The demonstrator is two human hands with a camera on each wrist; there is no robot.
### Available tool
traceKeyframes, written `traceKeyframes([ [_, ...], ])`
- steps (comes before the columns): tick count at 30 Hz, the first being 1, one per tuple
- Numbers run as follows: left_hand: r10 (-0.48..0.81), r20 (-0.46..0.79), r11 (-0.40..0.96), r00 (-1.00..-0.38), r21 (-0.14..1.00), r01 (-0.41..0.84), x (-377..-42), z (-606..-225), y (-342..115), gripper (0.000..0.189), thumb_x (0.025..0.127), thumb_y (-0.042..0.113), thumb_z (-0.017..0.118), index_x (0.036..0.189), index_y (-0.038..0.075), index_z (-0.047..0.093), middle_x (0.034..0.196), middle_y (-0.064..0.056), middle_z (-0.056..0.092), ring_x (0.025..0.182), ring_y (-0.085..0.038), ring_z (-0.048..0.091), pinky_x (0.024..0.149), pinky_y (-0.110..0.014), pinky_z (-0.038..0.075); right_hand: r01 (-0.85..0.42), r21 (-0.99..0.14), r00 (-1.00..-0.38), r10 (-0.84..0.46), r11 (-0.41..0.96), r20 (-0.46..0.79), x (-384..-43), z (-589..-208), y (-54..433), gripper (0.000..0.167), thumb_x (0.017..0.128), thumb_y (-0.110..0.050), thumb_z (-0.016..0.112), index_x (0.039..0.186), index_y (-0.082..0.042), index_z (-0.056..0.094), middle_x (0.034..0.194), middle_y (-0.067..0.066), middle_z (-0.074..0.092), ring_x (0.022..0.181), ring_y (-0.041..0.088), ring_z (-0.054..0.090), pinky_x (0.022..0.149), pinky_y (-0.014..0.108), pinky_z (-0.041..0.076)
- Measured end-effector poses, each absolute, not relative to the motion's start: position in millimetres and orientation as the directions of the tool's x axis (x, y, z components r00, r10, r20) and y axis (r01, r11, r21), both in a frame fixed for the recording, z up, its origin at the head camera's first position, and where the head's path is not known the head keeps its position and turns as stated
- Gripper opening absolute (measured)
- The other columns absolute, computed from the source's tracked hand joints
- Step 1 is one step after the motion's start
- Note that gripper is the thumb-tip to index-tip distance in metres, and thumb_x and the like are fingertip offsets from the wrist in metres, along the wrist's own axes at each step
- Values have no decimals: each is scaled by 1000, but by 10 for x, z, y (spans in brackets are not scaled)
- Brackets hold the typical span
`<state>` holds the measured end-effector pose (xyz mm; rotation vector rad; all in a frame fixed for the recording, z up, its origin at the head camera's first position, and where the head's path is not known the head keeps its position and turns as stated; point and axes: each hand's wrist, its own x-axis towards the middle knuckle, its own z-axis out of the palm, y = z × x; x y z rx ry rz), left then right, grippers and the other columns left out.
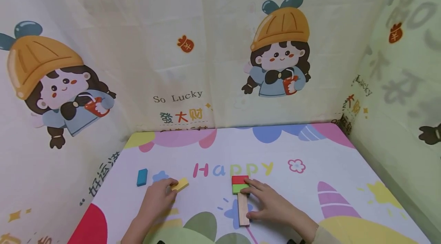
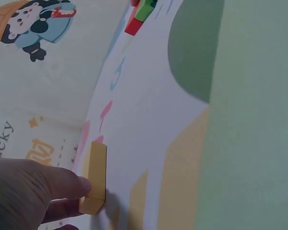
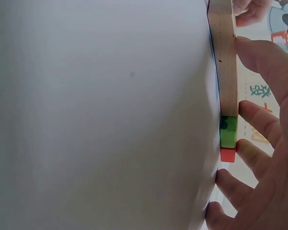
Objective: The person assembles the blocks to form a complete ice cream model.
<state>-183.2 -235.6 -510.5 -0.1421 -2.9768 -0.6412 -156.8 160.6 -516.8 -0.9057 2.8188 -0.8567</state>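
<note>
Between thumb and fingertips my left hand [image 1: 159, 194] pinches a yellow block [image 1: 180, 185]; the left wrist view shows this block [image 2: 97, 175] at the ends of the fingers. My right hand [image 1: 270, 202] lies with spread fingers along a row of blocks. Its thumb touches the side of a plain wooden block [image 1: 243, 211], and fingertips touch a green block [image 1: 237, 188] and a red block [image 1: 238, 179]. The red block sits beyond the green one, and the wooden block runs lengthwise toward me from the green. All three touch end to side.
A blue block [image 1: 142, 177] lies apart, left of my left hand. The table [image 1: 286, 188] wears a cover with printed shapes and the word Happy. Curtains [image 1: 227, 64] with cartoon prints hang behind and at both sides.
</note>
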Motion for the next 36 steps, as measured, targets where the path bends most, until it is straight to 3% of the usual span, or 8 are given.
traceKeyframes([
  [8,93,121,856,-988,498,141,-2007,-5118,-2071,22,87,10,77,109,12,77,110,-4,76,107,-29,69,93,-50,56,-526,-527,-824,-554,668,119,-1569,-5187,1608,60,82,-50,84,135,-30,63,160,7,47,145,39,46,111,62,41],
  [18,113,81,766,-990,628,139,-2302,-5103,-1738,20,86,7,79,105,13,77,108,-4,75,77,-14,53,72,-31,49,-519,-540,-825,-554,662,114,-1591,-5200,1597,60,82,-50,84,135,-31,63,160,6,46,145,38,45,111,62,41],
  [28,143,36,678,-989,724,125,-2454,-5119,-1314,18,89,6,78,106,14,78,108,-1,74,88,-15,58,81,-34,51,-500,-564,-831,-548,658,96,-1577,-5174,1618,60,83,-51,84,135,-31,62,161,7,45,145,39,45,110,64,41],
  [33,174,60,653,-983,740,161,-2523,-5142,-1081,13,91,8,76,102,15,78,102,1,74,83,-14,56,76,-31,48,-515,-558,-825,-554,650,115,-1569,-5170,1620,60,83,-51,83,135,-31,62,161,7,45,145,40,45,110,63,42],
  [36,191,66,646,-979,743,176,-2556,-5152,-964,11,93,8,75,99,16,78,100,2,74,88,-14,59,79,-34,51,-524,-550,-821,-558,650,122,-1568,-5176,1610,59,83,-53,82,135,-30,63,160,8,46,144,40,46,110,62,42],
])
